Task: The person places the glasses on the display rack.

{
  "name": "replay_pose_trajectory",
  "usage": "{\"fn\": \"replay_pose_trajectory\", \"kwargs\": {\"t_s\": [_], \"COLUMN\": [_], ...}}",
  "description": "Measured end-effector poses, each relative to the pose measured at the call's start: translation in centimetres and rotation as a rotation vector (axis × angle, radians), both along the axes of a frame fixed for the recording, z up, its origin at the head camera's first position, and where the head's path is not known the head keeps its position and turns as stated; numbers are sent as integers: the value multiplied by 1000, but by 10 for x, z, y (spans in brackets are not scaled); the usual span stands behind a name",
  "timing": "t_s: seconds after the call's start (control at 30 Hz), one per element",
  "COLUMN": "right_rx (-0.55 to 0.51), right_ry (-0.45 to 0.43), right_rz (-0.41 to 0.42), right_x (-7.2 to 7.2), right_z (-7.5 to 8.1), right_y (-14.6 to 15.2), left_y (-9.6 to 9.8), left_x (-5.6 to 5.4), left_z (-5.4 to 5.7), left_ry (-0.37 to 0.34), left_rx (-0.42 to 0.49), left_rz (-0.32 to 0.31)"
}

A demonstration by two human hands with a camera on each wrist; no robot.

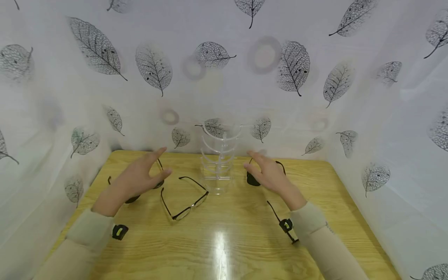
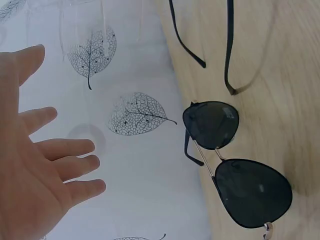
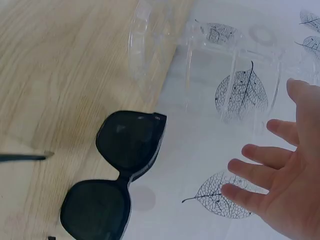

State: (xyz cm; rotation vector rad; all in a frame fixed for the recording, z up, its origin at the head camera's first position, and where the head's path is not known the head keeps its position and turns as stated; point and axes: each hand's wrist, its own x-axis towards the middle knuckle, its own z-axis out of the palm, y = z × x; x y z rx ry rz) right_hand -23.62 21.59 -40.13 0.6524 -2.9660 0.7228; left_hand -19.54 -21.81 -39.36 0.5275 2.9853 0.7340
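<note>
My left hand (image 1: 134,177) hovers with fingers spread above thin-framed aviator sunglasses (image 2: 252,192), holding nothing. In the head view it hides most of that pair. Over black thick-framed sunglasses (image 3: 95,207) hangs my right hand (image 1: 271,175), its fingers extended and apart from them in the right wrist view. Between the hands, at the back of the table, stands a clear plastic tiered glasses stand (image 1: 217,177) with no glasses on it. Clear-lens eyeglasses (image 1: 191,206) with dark temples lie unfolded in front of it, to the left.
Another dark-framed pair of glasses (image 1: 274,212) lies at the right, partly covered by my right wrist. A white leaf-print curtain (image 1: 224,97) encloses the wooden table (image 1: 189,249) at the back and sides. Light glares off the tabletop near the front.
</note>
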Motion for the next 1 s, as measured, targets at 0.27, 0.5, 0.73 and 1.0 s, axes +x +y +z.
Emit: {"fn": "replay_pose_trajectory", "kwargs": {"t_s": [0.27,0.5,0.73,1.0], "right_rx": [-140,-255,-393,-465], "right_ry": [-11,-64,-137,-231], "right_rz": [96,111,139,113], "right_x": [7,13,16,14], "right_z": [-8,-19,-31,-48], "right_y": [-19,-37,-53,-64], "left_y": [-1,0,3,6], "left_x": [15,30,47,64], "left_z": [-12,-27,-42,-58], "left_ry": [84,67,69,18], "left_rx": [48,106,158,264], "left_rz": [1,15,48,68]}}
